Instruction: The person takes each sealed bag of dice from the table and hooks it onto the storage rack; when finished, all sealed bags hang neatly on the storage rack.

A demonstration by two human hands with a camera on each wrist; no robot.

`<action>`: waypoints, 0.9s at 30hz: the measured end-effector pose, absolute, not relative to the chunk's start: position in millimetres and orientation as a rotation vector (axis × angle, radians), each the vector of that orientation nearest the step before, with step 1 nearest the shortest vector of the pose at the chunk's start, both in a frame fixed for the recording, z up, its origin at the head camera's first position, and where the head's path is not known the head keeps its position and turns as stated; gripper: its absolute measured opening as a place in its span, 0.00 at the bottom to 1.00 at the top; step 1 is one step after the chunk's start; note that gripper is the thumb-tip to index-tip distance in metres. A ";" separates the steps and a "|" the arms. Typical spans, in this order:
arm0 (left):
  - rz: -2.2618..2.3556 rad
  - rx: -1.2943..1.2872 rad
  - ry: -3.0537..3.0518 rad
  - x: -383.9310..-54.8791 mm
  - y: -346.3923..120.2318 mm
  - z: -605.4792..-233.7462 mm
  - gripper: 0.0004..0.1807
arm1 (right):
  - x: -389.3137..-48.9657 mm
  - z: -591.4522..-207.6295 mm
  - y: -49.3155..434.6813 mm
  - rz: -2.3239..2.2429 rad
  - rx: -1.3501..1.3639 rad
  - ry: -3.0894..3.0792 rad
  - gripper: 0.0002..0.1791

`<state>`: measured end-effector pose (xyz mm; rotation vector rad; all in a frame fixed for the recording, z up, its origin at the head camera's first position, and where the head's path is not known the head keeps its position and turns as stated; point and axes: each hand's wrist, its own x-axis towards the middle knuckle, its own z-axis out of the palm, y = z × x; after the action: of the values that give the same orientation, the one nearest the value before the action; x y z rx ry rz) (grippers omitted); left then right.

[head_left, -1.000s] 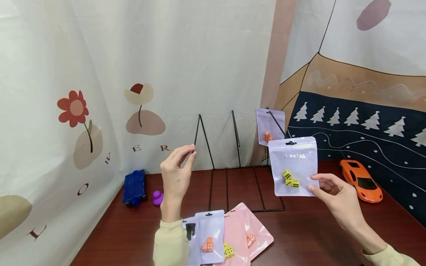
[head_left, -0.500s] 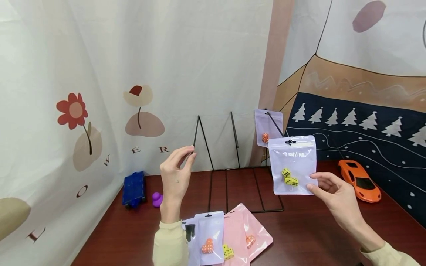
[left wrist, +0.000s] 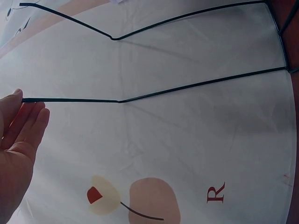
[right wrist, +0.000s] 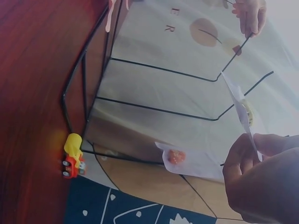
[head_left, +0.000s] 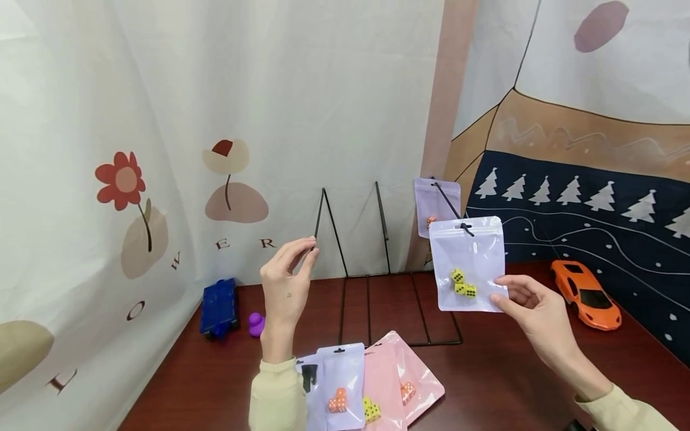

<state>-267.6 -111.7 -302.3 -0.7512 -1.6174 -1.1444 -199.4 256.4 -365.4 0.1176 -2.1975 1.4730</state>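
My right hand (head_left: 541,320) pinches the lower right edge of a lilac zip bag (head_left: 487,254) with yellow dice (head_left: 459,290) inside. A prong tip of the black wire rack (head_left: 423,308) shows in front of the bag at its hang hole. Farther back on that prong hangs another lilac bag (head_left: 426,206) with orange dice, partly covered by the near one. My left hand (head_left: 286,287) pinches the tip of the rack's left prong; in the left wrist view that prong (left wrist: 74,100) runs out from my thumb and fingertips (left wrist: 42,116). The middle prong (head_left: 381,209) carries nothing.
Lilac bags (head_left: 350,362) and pink bags (head_left: 383,371) with dice overlap at the table's front. A blue toy (head_left: 219,308) and purple duck (head_left: 256,324) stand left, an orange toy car (head_left: 586,293) right. The right wrist view shows a red-and-yellow toy vehicle (right wrist: 72,154) beside the rack.
The right hand has moved slightly left and back with the lilac bag. The prong tip now sticks out farther in front of its hang hole. The left hand holds still.
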 end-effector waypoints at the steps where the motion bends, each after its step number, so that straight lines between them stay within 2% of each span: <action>1: -1.143 -0.753 -1.617 -267.6 -111.8 -302.2 0.10 | -200.3 -364.8 255.8 1.478 0.115 -2.198 0.19; 27: -1.154 -0.754 -1.627 -267.0 -112.0 -300.2 0.08 | -223.4 -355.4 247.8 1.603 0.186 -2.085 0.15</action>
<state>-267.0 -112.0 -300.2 -0.7541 -1.6266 -1.1542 -223.4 247.8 -355.4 0.1857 -2.0847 1.6028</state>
